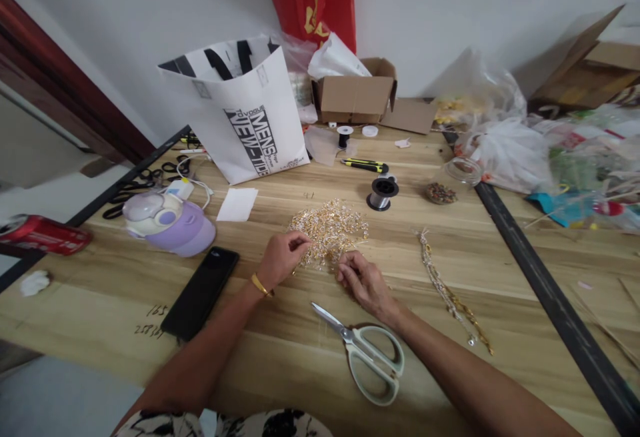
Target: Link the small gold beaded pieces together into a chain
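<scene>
A loose pile of small gold and clear beads [333, 224] lies on the wooden table between my hands. At its left edge, my left hand [284, 255] has thumb and forefinger pinched together; whatever they hold is too small to make out. My right hand [366, 282] is closed at the pile's lower right, its fingers curled in a pinch whose contents are hidden. White-handled scissors [367, 357] rest just below my right hand, blades pointing up and left. To the right lie silver and gold beaded strands [443, 284].
Spools of wire [383, 193] and thread [345, 137], a yellow-black utility knife [365, 165] and a jar of beads [453, 184] stand behind the pile. A black phone [203, 294] and purple device [173, 224] lie left. A white bag [245, 114] and cardboard box [355, 97] line the back.
</scene>
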A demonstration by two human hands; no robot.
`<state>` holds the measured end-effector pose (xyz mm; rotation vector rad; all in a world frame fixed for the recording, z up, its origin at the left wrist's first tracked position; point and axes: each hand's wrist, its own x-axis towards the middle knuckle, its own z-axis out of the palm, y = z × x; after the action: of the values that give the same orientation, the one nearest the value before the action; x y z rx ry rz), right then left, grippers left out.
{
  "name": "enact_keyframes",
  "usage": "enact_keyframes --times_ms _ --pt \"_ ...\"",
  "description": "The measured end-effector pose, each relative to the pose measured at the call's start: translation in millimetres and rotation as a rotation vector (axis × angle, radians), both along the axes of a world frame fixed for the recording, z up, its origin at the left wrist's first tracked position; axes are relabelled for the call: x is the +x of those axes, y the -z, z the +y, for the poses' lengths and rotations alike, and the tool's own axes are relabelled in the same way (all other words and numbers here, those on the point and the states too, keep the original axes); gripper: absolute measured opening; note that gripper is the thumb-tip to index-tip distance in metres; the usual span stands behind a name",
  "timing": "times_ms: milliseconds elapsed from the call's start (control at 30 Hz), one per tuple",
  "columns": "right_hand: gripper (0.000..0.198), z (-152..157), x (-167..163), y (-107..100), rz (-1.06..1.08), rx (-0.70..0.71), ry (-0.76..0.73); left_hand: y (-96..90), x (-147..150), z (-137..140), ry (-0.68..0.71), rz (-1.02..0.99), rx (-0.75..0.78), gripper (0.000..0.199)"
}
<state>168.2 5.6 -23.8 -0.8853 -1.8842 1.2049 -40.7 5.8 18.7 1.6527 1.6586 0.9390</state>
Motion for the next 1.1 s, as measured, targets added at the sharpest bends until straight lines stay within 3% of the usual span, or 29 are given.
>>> enact_keyframes --times_ms 167,300,433,600,700,867,1100 --pt "0.017 0 0 2 0.004 -0.003 -0.004 -4.1 -27 5 -0.094 0.528 0.241 0.012" --pt "0.017 0 -1 2 0.007 -0.005 0.014 -6.6 -35 7 -0.133 0.679 0.352 0.018" --pt "0.019 0 -1 1 0.013 -0.016 0.019 -10.2 -21 3 -0.042 0.436 0.31 0.018" --pt "0.02 0 0 1 0.026 -0.025 -0.002 -8.9 6 -5 0.197 -0.098 -0.072 0.014" --pt "0.02 1 0 1 0.046 -0.045 -0.031 -2.4 16 -8 0.252 -0.307 -0.173 0.017" --pt "0.022 1 -1 -2 0.083 -0.074 -0.069 5.3 24 -9 0.257 -0.459 -0.204 0.016" --pt "0.024 1 -1 -1 0.099 -0.128 -0.075 10.1 26 -7 0.237 -0.496 -0.197 0.014"
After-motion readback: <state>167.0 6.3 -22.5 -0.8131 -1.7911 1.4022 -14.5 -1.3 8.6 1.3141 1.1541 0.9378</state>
